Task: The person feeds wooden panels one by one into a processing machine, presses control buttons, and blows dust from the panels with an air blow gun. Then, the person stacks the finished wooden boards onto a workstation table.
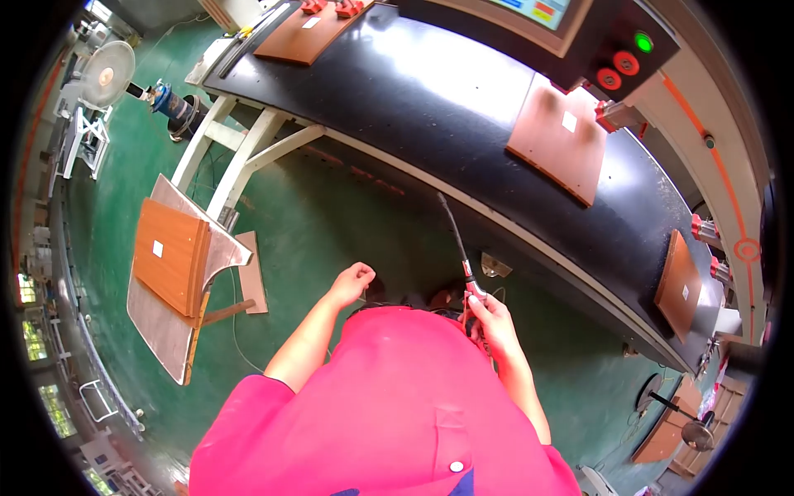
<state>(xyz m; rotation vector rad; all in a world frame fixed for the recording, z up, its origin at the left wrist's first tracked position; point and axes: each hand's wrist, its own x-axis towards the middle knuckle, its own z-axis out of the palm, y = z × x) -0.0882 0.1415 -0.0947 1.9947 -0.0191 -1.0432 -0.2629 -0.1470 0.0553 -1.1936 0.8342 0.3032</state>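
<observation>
My right hand is wrapped round the red handle of an air blow gun, held in front of my waist. The gun's long dark nozzle points up and away, its tip close to the front edge of the black worktable. To the left, my left hand hangs in the air with its fingers curled in. Nothing shows in it, and it touches neither the gun nor the table.
Brown wooden panels with white labels lie on the worktable, one beneath the machine's control box. At left, stacked brown panels rest on a stand. A fan stands further back. A thin hose crosses the green floor.
</observation>
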